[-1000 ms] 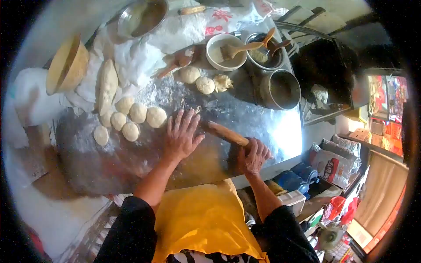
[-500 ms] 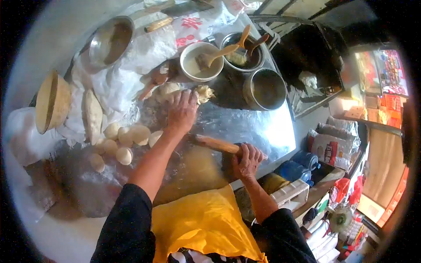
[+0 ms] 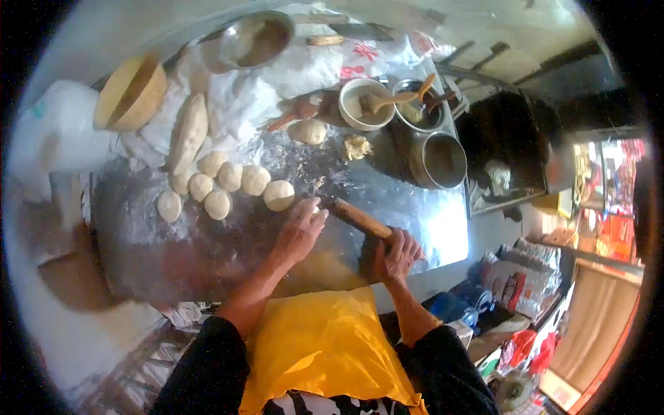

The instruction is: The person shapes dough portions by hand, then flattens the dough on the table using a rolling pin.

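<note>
My right hand (image 3: 400, 254) is wrapped round one end of a wooden rolling pin (image 3: 362, 220), which lies slanted over the dark floured worktop (image 3: 228, 266). Just left of the pin's far end is my left hand (image 3: 302, 227), its fingers stretched out with nothing in them. Several round dough balls (image 3: 256, 180) sit in a group to its left, the nearest dough ball (image 3: 279, 196) just beyond the fingers. Farther back lie a flattened dough lump (image 3: 308, 131) and a rough dough scrap (image 3: 357, 147). A long dough roll (image 3: 190, 134) rests at the back left.
Behind the dough are a white bowl (image 3: 366, 124) with a wooden-handled tool, a metal pot with brushes (image 3: 418, 126) and another metal pot (image 3: 444, 160). A yellowish bowl (image 3: 131, 93), white sacking (image 3: 235, 97) and a metal basin (image 3: 256, 39) line the back left.
My left hand has let go of the dough at the back and come nearer me, beside the rolling pin. My right hand still grips the pin. The camera view has shifted.
</note>
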Motion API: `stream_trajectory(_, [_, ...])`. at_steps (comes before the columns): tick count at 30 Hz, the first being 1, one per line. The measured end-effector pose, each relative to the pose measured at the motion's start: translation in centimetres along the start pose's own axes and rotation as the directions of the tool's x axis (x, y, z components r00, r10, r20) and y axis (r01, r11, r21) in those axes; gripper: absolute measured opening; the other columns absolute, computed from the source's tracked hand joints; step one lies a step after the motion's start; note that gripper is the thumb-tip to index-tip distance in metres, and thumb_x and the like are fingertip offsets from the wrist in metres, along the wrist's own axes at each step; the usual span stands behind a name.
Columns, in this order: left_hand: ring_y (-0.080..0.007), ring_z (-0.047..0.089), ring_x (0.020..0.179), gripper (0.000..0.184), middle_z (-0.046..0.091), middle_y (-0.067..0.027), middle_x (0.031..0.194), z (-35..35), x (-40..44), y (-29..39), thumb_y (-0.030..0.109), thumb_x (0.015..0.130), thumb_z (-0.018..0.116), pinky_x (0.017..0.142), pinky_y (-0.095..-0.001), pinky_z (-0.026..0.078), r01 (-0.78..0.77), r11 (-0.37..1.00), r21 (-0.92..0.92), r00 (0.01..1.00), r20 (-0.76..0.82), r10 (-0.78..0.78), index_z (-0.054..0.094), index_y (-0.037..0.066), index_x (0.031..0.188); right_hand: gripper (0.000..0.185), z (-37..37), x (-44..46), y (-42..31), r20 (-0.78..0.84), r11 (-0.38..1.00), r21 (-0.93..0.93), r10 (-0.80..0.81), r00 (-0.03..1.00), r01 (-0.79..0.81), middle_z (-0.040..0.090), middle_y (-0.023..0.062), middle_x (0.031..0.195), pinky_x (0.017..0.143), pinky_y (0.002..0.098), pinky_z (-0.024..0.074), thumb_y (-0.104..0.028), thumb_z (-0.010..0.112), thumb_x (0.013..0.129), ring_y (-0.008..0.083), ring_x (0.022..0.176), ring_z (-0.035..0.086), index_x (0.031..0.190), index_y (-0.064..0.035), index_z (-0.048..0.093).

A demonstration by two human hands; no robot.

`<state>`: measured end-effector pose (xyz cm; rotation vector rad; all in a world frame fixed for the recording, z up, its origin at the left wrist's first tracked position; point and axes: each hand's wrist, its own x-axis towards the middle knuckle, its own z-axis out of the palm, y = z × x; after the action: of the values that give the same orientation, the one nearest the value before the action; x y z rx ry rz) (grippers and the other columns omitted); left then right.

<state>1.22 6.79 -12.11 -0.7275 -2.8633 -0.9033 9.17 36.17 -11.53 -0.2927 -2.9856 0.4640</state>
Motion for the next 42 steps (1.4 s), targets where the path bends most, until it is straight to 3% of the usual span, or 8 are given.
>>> stream_trajectory(3, [-0.0392, 0.056, 0.136, 0.059, 0.053, -0.0184, 0.152, -2.9, -1.0, 1.1, 0.011, 0.092, 0.081, 0.111, -0.0481, 0.051, 0.097, 0.978, -0.186, 0.992, -0.063, -0.111, 0.059, 0.004, 0.147, 0.053, 1.2, -0.4, 1.2, 0.012, 0.999, -0.036, 0.007, 1.0, -0.007, 0.059, 0.013, 0.14, 0.12, 0.0567, 0.0235, -0.042, 0.063, 0.093, 0.0386, 0.133, 0.049, 0.139, -0.0143, 0.06])
stream_trajectory(7, [-0.0395, 0.056, 0.136, 0.065, 0.059, -0.0193, 0.146, -5.1, -7.1, -0.2, 0.014, 0.09, 0.081, 0.112, -0.0476, 0.05, 0.184, 0.965, 0.186, 0.983, -0.05, -0.178, 0.057, 0.006, 0.149, 0.055, 0.9, -0.5, 0.9, -0.049, 0.999, -0.015, -0.039, 0.998, 0.038, 0.059, 0.0141, 0.138, 0.116, 0.0567, 0.0264, -0.04, 0.064, 0.092, 0.0389, 0.13, 0.05, 0.14, -0.0142, 0.059])
stream_trajectory(11, [-0.045, 0.059, 0.131, 0.06, 0.06, -0.0248, 0.145, -5.4, -6.8, -0.8, 0.009, 0.093, 0.078, 0.11, -0.0499, 0.051, 0.326, 0.939, -0.111, 0.944, -0.013, -0.329, 0.056, 0.002, 0.149, 0.047, 0.3, -0.4, 0.4, 0.012, 1.0, 0.007, -0.004, 1.0, 0.004, 0.056, 0.016, 0.143, 0.122, 0.0614, 0.0243, -0.028, 0.063, 0.096, 0.0397, 0.136, 0.048, 0.142, -0.0178, 0.056])
stream_trajectory(17, [-0.0417, 0.064, 0.128, 0.048, 0.064, -0.0232, 0.143, -4.1, -10.8, -4.9, 0.01, 0.096, 0.076, 0.106, -0.047, 0.055, 0.173, 0.979, -0.107, 0.962, -0.194, -0.191, 0.063, 0.002, 0.142, 0.047, 0.6, -0.2, 0.5, 0.016, 1.0, -0.001, 0.006, 1.0, -0.006, 0.057, 0.0149, 0.143, 0.121, 0.0599, 0.0251, -0.029, 0.065, 0.095, 0.0386, 0.136, 0.048, 0.14, -0.0169, 0.057])
stream_trajectory(23, [-0.0432, 0.03, 0.159, 0.069, 0.037, -0.0222, 0.169, -6.8, -4.2, -3.7, 0.033, 0.102, 0.071, 0.127, -0.0597, 0.027, 0.358, 0.881, -0.31, 0.87, -0.232, -0.435, 0.044, 0.008, 0.16, 0.054, 1.2, -0.7, 1.2, -0.02, 0.999, -0.034, -0.013, 1.0, 0.013, 0.059, 0.0126, 0.137, 0.118, 0.0571, 0.0247, -0.035, 0.068, 0.09, 0.0389, 0.13, 0.049, 0.139, -0.0159, 0.059])
stream_trajectory(26, [-0.0459, 0.025, 0.16, 0.082, 0.029, -0.0199, 0.173, -5.2, -3.9, -3.4, 0.055, 0.103, 0.062, 0.126, -0.0695, 0.014, 0.223, 0.937, 0.268, 0.973, -0.002, -0.231, 0.036, 0.01, 0.166, 0.055, 1.1, -0.6, 0.5, 0.004, 0.999, -0.04, 0.008, 1.0, -0.008, 0.058, 0.0139, 0.137, 0.118, 0.0576, 0.0239, -0.035, 0.068, 0.09, 0.0396, 0.13, 0.048, 0.14, -0.0146, 0.058])
stream_trajectory(29, [-0.0464, 0.026, 0.159, 0.084, 0.028, -0.0188, 0.174, -4.4, -3.4, -4.6, 0.059, 0.102, 0.061, 0.127, -0.0684, 0.013, 0.231, 0.935, 0.268, 0.966, 0.054, -0.254, 0.037, 0.01, 0.166, 0.056, 1.3, -0.8, 1.7, 0.017, 0.993, -0.116, 0.021, 1.0, -0.019, 0.058, 0.0152, 0.138, 0.117, 0.0578, 0.024, -0.037, 0.069, 0.092, 0.0403, 0.129, 0.048, 0.141, -0.0129, 0.057])
stream_trajectory(42, [-0.044, 0.051, 0.139, 0.058, 0.05, -0.0226, 0.156, -5.4, 12.3, -6.8, 0.033, 0.101, 0.07, 0.115, -0.0546, 0.043, 0.088, 0.993, 0.073, 0.996, -0.017, -0.087, 0.055, 0.008, 0.151, 0.053, 0.6, 0.0, 0.4, -0.017, 0.998, -0.063, 0.016, 1.0, -0.017, 0.059, 0.0136, 0.136, 0.116, 0.0582, 0.0276, -0.029, 0.073, 0.089, 0.0388, 0.13, 0.05, 0.137, -0.0147, 0.058])
